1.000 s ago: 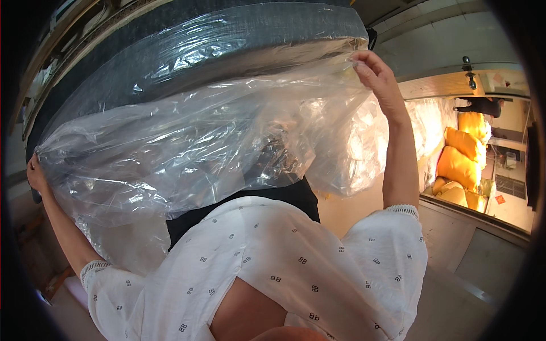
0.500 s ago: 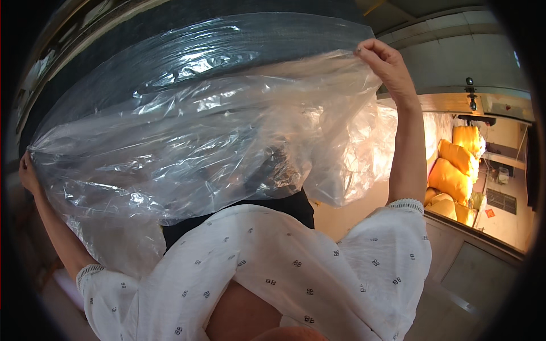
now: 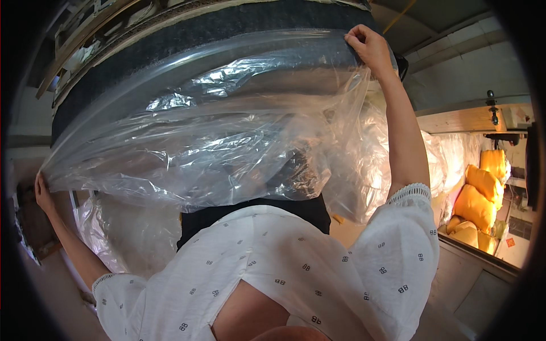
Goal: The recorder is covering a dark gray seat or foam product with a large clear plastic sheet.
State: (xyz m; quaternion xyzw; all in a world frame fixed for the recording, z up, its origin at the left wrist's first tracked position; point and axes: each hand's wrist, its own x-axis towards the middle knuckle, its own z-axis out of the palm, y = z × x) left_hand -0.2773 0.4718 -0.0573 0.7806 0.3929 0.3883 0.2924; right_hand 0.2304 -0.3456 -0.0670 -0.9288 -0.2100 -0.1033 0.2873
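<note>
A wide sheet of clear plastic film (image 3: 227, 131) stretches between my spread arms, wrinkled and shiny. My right hand (image 3: 368, 50), raised at the far right, pinches the film's far edge between thumb and fingers. Out at the left, my left hand (image 3: 43, 192) is closed on the gathered left end of the film; its fingers show only in part. Beyond the sheet lies a dark surface (image 3: 182, 37), and the film covers part of it. The film's near side hangs in loose folds in front of my body.
More crumpled clear plastic (image 3: 441, 162) lies to the right, with several yellow bundles (image 3: 476, 207) past it. A wooden ledge with a dark metal fitting (image 3: 492, 108) stands at the right. Long wooden strips (image 3: 85, 45) run along the far left.
The view has shifted, showing more of the dark surface and the strips beyond. Both hands still hold the film; its far edge at my right hand has been drawn to the pinching fingers.
</note>
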